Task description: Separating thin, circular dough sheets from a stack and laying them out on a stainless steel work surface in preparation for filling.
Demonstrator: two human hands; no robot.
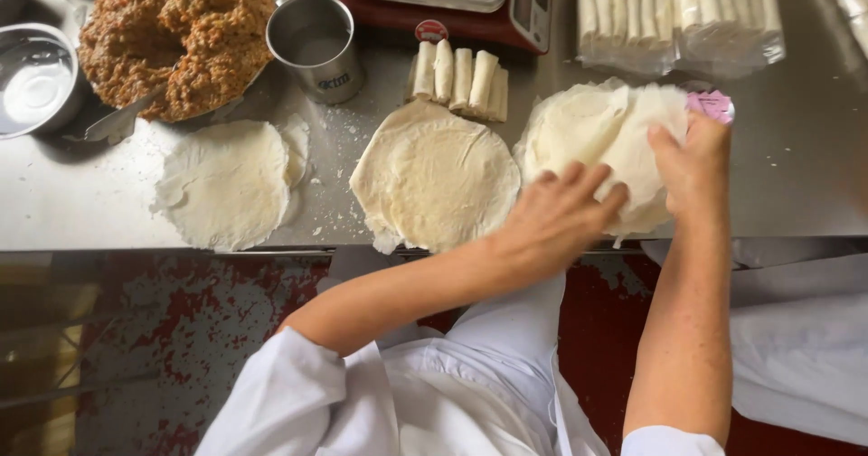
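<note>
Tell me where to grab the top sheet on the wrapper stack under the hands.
Take the top sheet of the wrapper stack by its loose right edge, near the right hand, and peel leftward. The sheets are thin and floppy, so a pinch at the edge looks safest, while the left hand presses the stack flat.

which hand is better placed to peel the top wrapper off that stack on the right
Right hand: its fingers already pinch the far edge of the wrapper stack. The left hand lies flat on the near edge.

The person wears a white short-sleeved top, a white apron, and bare forearms without jewellery.
</note>
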